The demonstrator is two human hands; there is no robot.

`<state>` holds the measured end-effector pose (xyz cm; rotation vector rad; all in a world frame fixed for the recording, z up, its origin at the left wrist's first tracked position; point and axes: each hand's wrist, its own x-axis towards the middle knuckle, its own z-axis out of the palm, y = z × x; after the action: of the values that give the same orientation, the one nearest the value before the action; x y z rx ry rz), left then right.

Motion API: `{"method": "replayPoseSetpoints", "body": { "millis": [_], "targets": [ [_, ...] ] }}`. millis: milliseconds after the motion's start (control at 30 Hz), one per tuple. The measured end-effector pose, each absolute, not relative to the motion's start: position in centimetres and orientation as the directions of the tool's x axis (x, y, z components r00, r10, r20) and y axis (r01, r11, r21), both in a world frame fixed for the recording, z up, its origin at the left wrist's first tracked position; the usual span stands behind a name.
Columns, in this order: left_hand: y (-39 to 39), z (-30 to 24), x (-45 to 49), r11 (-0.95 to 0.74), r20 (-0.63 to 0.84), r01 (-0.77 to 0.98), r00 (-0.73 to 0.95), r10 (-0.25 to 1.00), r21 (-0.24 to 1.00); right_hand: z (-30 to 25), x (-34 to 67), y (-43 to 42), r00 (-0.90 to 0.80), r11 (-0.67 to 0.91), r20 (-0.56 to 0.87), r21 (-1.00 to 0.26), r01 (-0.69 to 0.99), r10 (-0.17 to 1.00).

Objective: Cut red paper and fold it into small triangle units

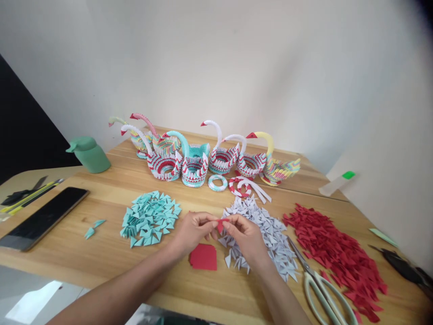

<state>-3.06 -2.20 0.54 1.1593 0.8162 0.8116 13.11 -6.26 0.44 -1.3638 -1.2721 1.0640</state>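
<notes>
One red paper piece, gripped by left hand and right hand, equally near; upper edge ran left to right between them. One red paper stack lay nearer, slightly left.

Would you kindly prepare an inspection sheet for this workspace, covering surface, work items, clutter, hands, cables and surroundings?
Surface: wooden table, grain visible.
Job's things: small red paper in both hands; red paper stack on the table; folded paper in a teal pile, pale grey pile and red pile; finished-looking paper swans farther back.
Clutter: phone and green container at left; scissors near the red pile.
Hands: left hand and right hand pinch the small red paper.
Cables: nothing seen.
Surroundings: pale wall behind.
</notes>
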Motion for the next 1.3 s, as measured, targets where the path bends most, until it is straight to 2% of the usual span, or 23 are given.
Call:
{"method": "replayPoseSetpoints", "body": {
  "millis": [333,600,833,1067,1200,1300],
  "targets": [
    [-2.03,0.36,-3.04,0.207,-0.113,-0.158,0.463,0.879,0.965,0.5,13.06,-6.32,0.05,0.0,0.012,-0.973,0.23,0.999],
    [-2.36,0.37,-3.05,0.129,-0.052,-0.122,0.495,0.868,0.984,0.51,13.19,-6.43,0.066,0.018,0.037,-0.961,0.276,0.997],
    [-2.21,0.33,-3.04,0.096,-0.052,-0.075,0.451,0.891,0.993,0.64,13.04,-6.42,0.07,0.013,0.036,-0.953,0.303,0.997],
    [-2.28,0.59,-3.22,0.089,-0.05,-0.066,0.449,0.892,0.994,0.94,12.81,-6.34,0.043,0.014,0.022,-0.984,0.178,0.999],
    [-2.45,0.64,-3.13,0.06,-0.038,-0.032,0.47,0.882,0.998,0.91,12.91,-6.48,0.05,0.01,0.022,-0.974,0.227,0.998],
    [-2.5,0.29,-3.08,0.051,-0.035,-0.021,0.48,0.876,0.998,1.09,13.16,-6.66,0.015,0.016,0.019,-0.979,0.205,1.0]
  ]
}}
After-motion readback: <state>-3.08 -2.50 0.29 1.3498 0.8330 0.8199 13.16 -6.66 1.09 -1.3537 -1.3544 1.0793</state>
